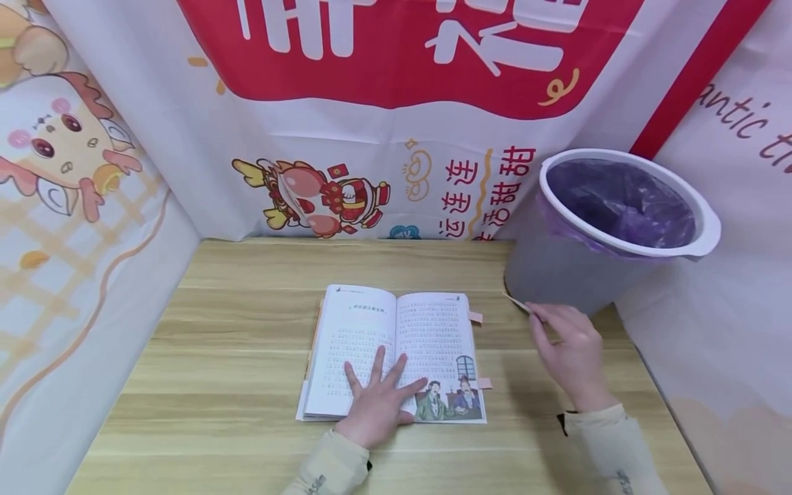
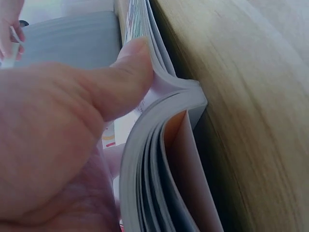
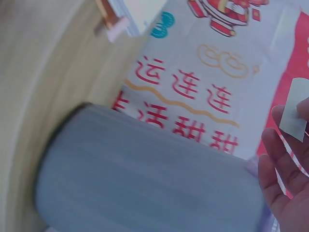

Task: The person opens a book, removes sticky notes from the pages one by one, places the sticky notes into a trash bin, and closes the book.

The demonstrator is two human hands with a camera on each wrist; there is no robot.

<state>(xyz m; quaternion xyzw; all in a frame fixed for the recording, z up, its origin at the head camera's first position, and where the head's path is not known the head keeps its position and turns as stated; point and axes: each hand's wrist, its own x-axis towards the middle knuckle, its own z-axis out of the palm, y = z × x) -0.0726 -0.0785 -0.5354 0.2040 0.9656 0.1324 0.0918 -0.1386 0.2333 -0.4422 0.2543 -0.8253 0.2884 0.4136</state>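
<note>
Sleeves (image 1: 609,447) nearest my camera reach over the table (image 1: 241,364). I see the bin (image 1: 551,265) at right and the open book (image 1: 427,326) left of it. The left hand (image 1: 376,404) lies spread on the book; the right hand (image 1: 570,350), near the bin, pinches a pale slip (image 3: 292,113).

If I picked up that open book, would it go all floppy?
Probably a bit: the open book shows thin pages that curve in the left wrist view. It might swing shut, because it lies open with the left hand on it. It likely won't roll, lying flat on the table.
</note>
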